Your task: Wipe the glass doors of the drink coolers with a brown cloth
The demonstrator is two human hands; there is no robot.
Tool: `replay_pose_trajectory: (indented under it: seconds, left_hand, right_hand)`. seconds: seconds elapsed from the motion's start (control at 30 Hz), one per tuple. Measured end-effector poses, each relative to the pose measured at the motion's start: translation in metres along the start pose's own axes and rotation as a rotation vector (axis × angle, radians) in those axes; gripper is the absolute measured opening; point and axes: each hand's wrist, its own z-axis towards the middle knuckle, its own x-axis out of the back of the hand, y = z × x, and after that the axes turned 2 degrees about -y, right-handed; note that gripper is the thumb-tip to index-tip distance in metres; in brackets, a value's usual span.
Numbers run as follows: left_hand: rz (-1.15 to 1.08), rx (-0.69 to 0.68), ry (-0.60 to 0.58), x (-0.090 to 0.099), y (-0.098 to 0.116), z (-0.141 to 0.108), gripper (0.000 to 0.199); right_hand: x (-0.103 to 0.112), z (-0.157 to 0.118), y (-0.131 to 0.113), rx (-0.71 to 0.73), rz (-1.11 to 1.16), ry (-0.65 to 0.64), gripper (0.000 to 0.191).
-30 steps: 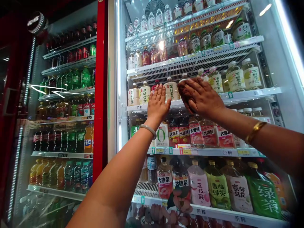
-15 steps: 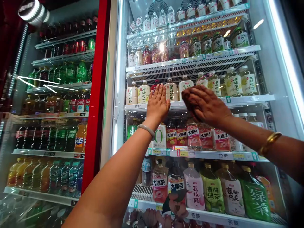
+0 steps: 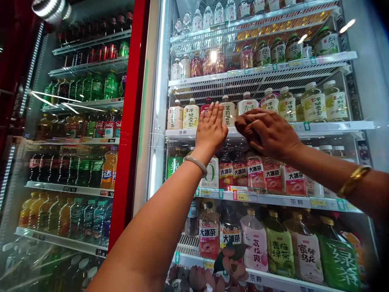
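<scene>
My left hand [image 3: 212, 129] lies flat with its fingers stretched upward against the glass door [image 3: 194, 142] of a drinks fridge. A pale bangle [image 3: 197, 165] circles that wrist. To its right, my right hand [image 3: 272, 132] is bent at the fingers around what looks like a bunched dark brown cloth [image 3: 244, 123], held at the glass. A gold bangle [image 3: 354, 180] is on the right forearm. Behind the hands stand bottles of tea, among them a cream-labelled bottle [image 3: 228, 111] between the hands and a white-labelled bottle [image 3: 247, 106] above the cloth.
Shelves of red-labelled bottles [image 3: 257, 170] and large tea bottles [image 3: 306, 251] fill the fridge below. A red post [image 3: 129, 121] separates it from another drinks fridge [image 3: 69, 194] at left. Pink flower shapes [image 3: 235, 267] show low on the glass.
The view has shifted, so the shelves sit farther right. My right hand has moved slightly left across the glass, its fingers more bent. My left hand stays in place.
</scene>
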Motion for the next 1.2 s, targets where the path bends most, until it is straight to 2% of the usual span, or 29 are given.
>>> replay_pose_trajectory:
  seconds: [0.07, 0.13, 0.2, 0.3, 0.37, 0.43, 0.5, 0.57, 0.63, 0.7, 0.77, 0.83, 0.9, 0.97, 1.03, 1.1, 1.13, 1.2]
  left_hand:
    - [-0.007, 0.002, 0.011, -0.002, -0.001, 0.0, 0.068]
    - [-0.009, 0.004, 0.016, -0.005, -0.002, 0.001, 0.068]
    - [-0.01, 0.005, 0.016, -0.006, -0.003, 0.002, 0.068]
    - [-0.014, 0.0, 0.017, -0.005, -0.003, 0.002, 0.068]
    - [-0.015, -0.001, 0.013, -0.003, -0.002, 0.001, 0.068]
    - [-0.006, 0.001, 0.001, -0.001, 0.0, 0.0, 0.068]
    - [0.009, 0.006, -0.015, 0.001, 0.001, 0.0, 0.068]
    - [0.019, 0.011, -0.024, 0.002, 0.002, 0.0, 0.069]
    - [0.022, 0.011, -0.022, 0.002, 0.002, 0.0, 0.069]
    - [0.027, 0.011, -0.016, 0.0, 0.001, 0.0, 0.069]
    - [0.034, 0.008, -0.014, -0.001, 0.0, 0.001, 0.069]
    - [0.038, -0.001, -0.014, -0.002, -0.001, 0.001, 0.069]
    - [0.038, -0.012, -0.01, -0.002, -0.002, 0.0, 0.068]
    - [0.05, -0.02, -0.005, -0.001, -0.003, 0.0, 0.068]
    - [0.069, -0.024, -0.009, 0.0, -0.003, 0.0, 0.068]
    - [0.08, -0.019, -0.02, 0.0, -0.002, 0.0, 0.069]
    - [0.082, -0.013, -0.025, 0.001, -0.002, 0.0, 0.069]
    - [0.088, -0.002, -0.031, 0.001, -0.001, 0.001, 0.069]
  right_hand:
    - [-0.001, 0.004, 0.019, -0.079, -0.002, 0.038, 0.059]
    - [-0.007, 0.023, 0.027, -0.206, -0.005, 0.069, 0.062]
    - [-0.017, 0.047, 0.019, -0.283, -0.011, 0.064, 0.065]
    - [-0.027, 0.066, -0.01, -0.285, -0.026, 0.014, 0.066]
    - [-0.025, 0.057, -0.026, -0.243, -0.034, -0.008, 0.063]
    - [-0.017, 0.035, -0.027, -0.152, -0.024, -0.036, 0.058]
    - [-0.007, 0.013, -0.012, -0.039, 0.006, -0.077, 0.056]
    - [0.0, 0.003, 0.012, 0.004, 0.021, -0.093, 0.056]
    - [0.001, 0.009, 0.032, -0.074, 0.004, -0.054, 0.055]
    - [-0.007, 0.029, 0.038, -0.219, -0.015, 0.026, 0.053]
    - [-0.018, 0.051, 0.025, -0.324, -0.017, 0.08, 0.053]
    - [-0.027, 0.064, 0.001, -0.331, -0.023, 0.062, 0.054]
    - [-0.029, 0.059, -0.022, -0.266, -0.05, 0.016, 0.052]
    - [-0.023, 0.04, -0.03, -0.164, -0.085, -0.018, 0.05]
    - [-0.011, 0.015, -0.021, -0.041, -0.112, -0.05, 0.05]
    - [-0.001, -0.001, 0.0, 0.027, -0.132, -0.068, 0.05]
    - [0.003, -0.003, 0.011, 0.016, -0.14, -0.057, 0.05]
    - [0.004, 0.006, 0.028, -0.095, -0.149, -0.002, 0.049]
